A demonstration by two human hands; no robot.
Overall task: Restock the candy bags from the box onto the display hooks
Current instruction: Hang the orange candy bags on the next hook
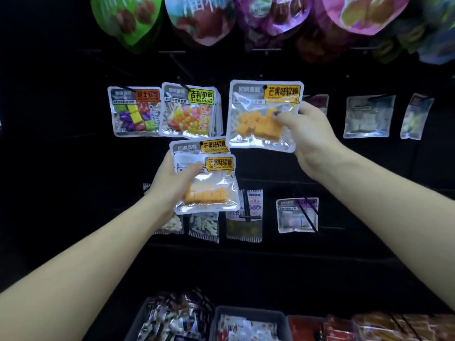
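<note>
My right hand pinches a clear mango candy bag with orange cubes and a yellow label, held up against the dark display wall with its hang hole near the top. My left hand grips a small stack of the same mango candy bags, lower and to the left. Two candy bags hang on hooks at the left: one with purple and green cubes, one with jelly beans. The box is not in view.
Large colourful pouches hang along the top. Dim bags hang at the right and on a lower row with black hooks. Grey bins of wrapped sweets stand along the bottom edge.
</note>
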